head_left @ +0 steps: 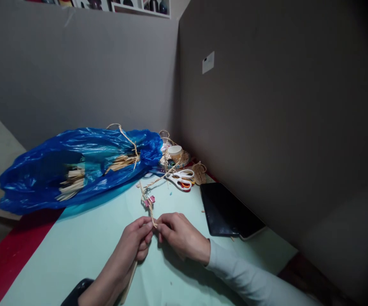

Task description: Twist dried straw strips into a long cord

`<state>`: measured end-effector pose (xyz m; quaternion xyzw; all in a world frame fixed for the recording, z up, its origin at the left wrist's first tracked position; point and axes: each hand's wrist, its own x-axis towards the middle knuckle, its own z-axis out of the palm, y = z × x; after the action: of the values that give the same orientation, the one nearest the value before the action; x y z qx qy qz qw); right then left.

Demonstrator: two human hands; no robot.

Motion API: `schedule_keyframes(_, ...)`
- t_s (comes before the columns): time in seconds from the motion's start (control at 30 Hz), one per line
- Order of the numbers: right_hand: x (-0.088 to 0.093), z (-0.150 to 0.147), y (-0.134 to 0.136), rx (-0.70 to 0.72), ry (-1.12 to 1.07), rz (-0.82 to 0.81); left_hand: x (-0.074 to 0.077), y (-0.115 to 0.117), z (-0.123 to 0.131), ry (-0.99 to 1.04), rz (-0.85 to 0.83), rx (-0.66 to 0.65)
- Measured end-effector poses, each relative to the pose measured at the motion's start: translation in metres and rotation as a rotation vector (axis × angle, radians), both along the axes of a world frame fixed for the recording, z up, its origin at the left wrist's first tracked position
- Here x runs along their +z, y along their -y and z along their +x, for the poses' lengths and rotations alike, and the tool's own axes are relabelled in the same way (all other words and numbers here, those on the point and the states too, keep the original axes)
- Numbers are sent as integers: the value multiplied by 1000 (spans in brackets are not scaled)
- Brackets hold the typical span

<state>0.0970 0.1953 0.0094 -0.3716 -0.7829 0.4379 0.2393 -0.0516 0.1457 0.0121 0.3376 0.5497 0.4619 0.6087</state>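
We take the meeting point of the hands as the clock centre. The twisted straw cord (151,209) lies there, its near end between both hands and its length running towards 12 o'clock through a pink clip (152,199). The fingers of our left hand (137,238) and right hand (184,238) are pinched narrow on it, almost touching. A loose straw strand (129,280) trails from beneath the left hand towards 7 o'clock.

Caution: if either pinch slackens, the twist could unwind. An uneven pull could snap a dry strand or drag the cord out of the clip.

What appears to be the same cord continues past the clip to 1 o'clock, close to the white-handled scissors (175,177); it could snag there. A brown twine coil (199,173) sits just beside them. A black tablet (227,212) occupies 2 to 3 o'clock, limiting right-hand travel. At 10 o'clock, a blue plastic bag (43,165) of straw bundles covers much of the counter (101,238).
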Motion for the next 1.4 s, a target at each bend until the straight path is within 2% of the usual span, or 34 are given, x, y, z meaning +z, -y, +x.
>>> schedule_keyframes(0.27, 10, 7, 11, -96, 285, 351, -8, -1, 3, -197, 57, 73)
schedule_keyframes(0.4, 7, 8, 16, -124, 285, 604, -10, -2, 1, -188, 35, 62)
schedule_keyframes(0.47, 4, 7, 19, -41, 283, 751, -9, -2, -1, -111, 5, 62)
schedule_keyframes(0.57, 2, 7, 21, 172, 266, 909, -8, -1, -4, 35, 2, 48)
schedule_keyframes(0.63, 5, 7, 20, 202, 184, 865, -8, 0, -5, 85, 11, 60)
schedule_keyframes(0.7, 8, 7, 17, 63, 61, 690, -8, 1, -5, 105, 3, 78)
schedule_keyframes(0.77, 11, 5, 11, -80, -17, 431, -8, 1, -5, 126, 4, 80)
schedule_keyframes(0.83, 10, 3, 4, -67, -20, 178, -7, 1, -5, 133, 16, 75)
schedule_keyframes(0.9, 7, -1, -2, 8, 18, 37, -7, 1, -4, 108, 27, 66)
schedule_keyframes(1.1, 0, -2, -11, 60, 50, 59, -2, 3, 0, -179, 59, 12)
schedule_keyframes(1.27, -1, 3, -10, -14, 9, 67, 10, 10, -3, -566, 165, -13)
schedule_keyframes(1.4, -1, 0, -7, 2, -132, -76, 19, 19, 4, -789, 229, -36)
